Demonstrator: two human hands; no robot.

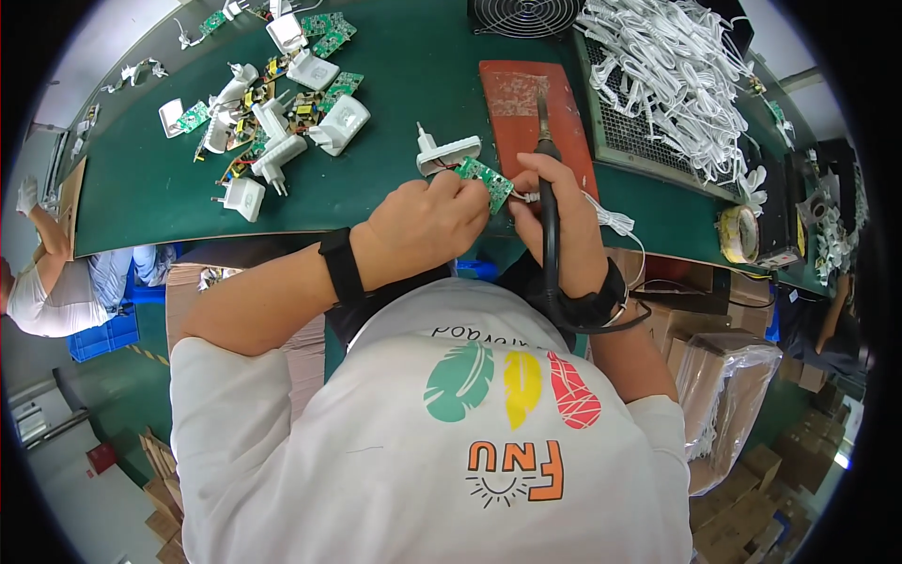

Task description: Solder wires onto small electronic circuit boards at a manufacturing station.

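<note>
My left hand (420, 228) pinches a green circuit board (488, 182) near the front of the table. Thin wires link the board to a white plug housing (451, 152) lying just beyond it. A black soldering iron (548, 211) rests in my right hand (575, 228), its metal tip pointing away from me over a worn red mat (512, 108). The thumb and a finger of that same hand are at the end of a white cable (613, 219) beside the board's right edge. The exact joint between wires and board is too small to make out.
At the left of the green table (404, 75) is a pile of white plug housings (340, 124) with circuit boards. A mesh tray (648, 155) of bundled white cables stands at the right, near a tape roll (738, 235). A black fan (522, 17) is at the back. Another person (56, 282) sits far left.
</note>
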